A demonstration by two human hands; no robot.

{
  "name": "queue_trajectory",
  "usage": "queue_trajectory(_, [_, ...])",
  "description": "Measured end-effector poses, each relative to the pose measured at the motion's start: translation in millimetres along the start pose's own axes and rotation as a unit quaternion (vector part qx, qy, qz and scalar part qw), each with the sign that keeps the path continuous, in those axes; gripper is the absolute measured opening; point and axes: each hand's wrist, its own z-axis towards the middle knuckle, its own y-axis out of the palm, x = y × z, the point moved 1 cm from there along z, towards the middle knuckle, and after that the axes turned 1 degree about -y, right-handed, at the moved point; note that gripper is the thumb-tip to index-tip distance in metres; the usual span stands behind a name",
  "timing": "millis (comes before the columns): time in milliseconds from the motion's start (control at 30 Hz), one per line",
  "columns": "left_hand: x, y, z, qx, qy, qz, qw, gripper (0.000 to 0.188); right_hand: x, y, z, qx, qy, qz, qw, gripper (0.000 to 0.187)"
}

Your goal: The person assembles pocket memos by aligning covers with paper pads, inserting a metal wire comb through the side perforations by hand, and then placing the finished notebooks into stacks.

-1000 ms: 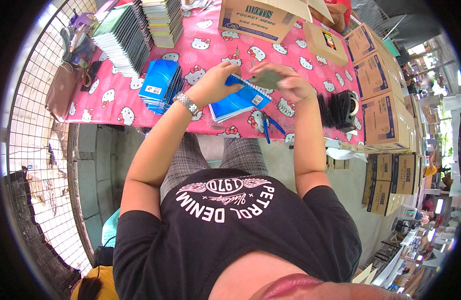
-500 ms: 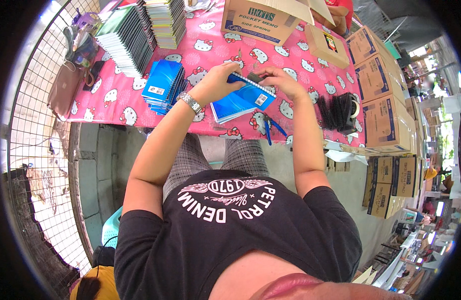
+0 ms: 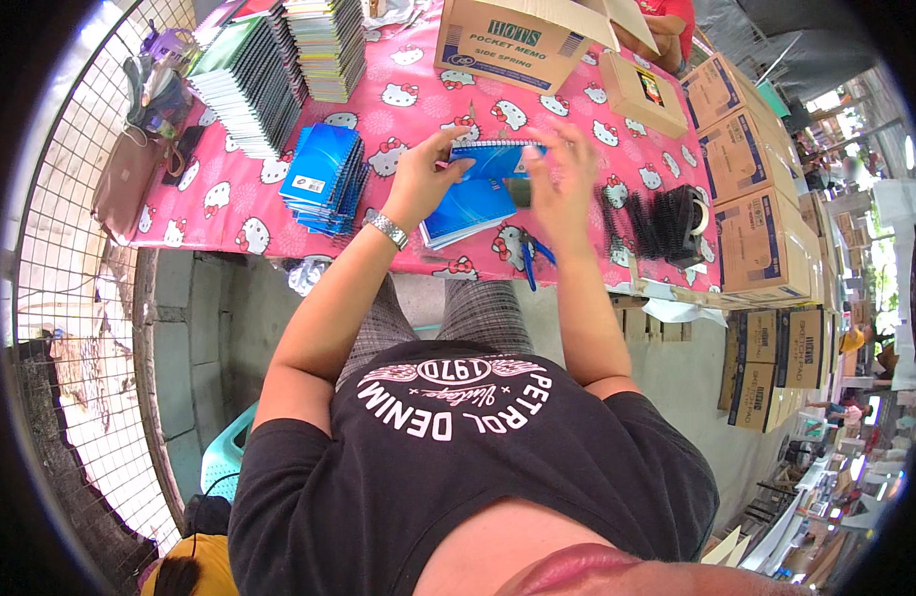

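My left hand [image 3: 430, 179] grips the left end of a small blue spiral notebook [image 3: 496, 159], thumb on its cover. The notebook is tilted, with its white coil along the far edge. Smeared by motion, my right hand [image 3: 565, 184] is at the notebook's right end; whether its fingers grip is unclear. Nearer me lie blue-covered pads [image 3: 470, 214]. A dark grey-green block [image 3: 519, 191] sits beside them, partly behind my right hand. Blue-handled pliers [image 3: 530, 260] rest close to the table edge, under my right wrist.
Left stands a stack of blue notebooks [image 3: 324, 179], behind it tall notebook stacks [image 3: 241, 84]. Black spiral coils [image 3: 649, 226] and a tape roll [image 3: 700, 217] are at right. Cartons [image 3: 513, 45] stand at the back and right [image 3: 766, 233]. A person's arm [image 3: 637, 38] shows beyond the far edge.
The spiral notebook has turned so its coil lies nearly level. My right hand has moved nearer me and right, and the dark block now lies lower, beside the pads.
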Motion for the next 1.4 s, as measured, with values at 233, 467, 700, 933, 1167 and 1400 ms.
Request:
queue_trajectory(233, [-13.7, 8.2, 0.4, 0.046, 0.016, -0.012, 0.999, 0.02, -29.1, 37.3, -9.1, 0.005, 0.016, 0.009, 1.0, 0.016])
queue_trajectory(467, [1.9, 13.1, -12.1, 0.175, 0.174, 0.132, 0.96, 0.023, -44.8, 47.6, -9.4, 0.009, 0.079, 0.021, 0.997, 0.012])
queue_trajectory(700, [24.3, -22.0, -11.3, 0.204, 0.347, 0.286, 0.87, 0.029, -52.6, 57.0, -9.4, -0.064, 0.408, 0.548, 0.728, 0.015])
queue_trajectory(933, [-20.3, -148.7, -31.4, 0.37, -0.082, 0.024, 0.925, 0.027, 156.0, 12.2, -36.5, -0.018, 0.281, 0.058, 0.958, 0.026])
queue_trajectory(1167, [-50.1, -156.7, -54.8, 0.35, -0.025, 0.516, 0.781, 0.027, 250.5, -15.1, -133.2, -0.154, 0.233, -0.407, 0.87, 0.029])
queue_trajectory(1400, [11.0, -21.0, -32.4, 0.041, 0.275, 0.408, 0.87, 0.022, 272.5, -32.1, -120.4, -0.235, 0.212, -0.419, 0.851, 0.027])
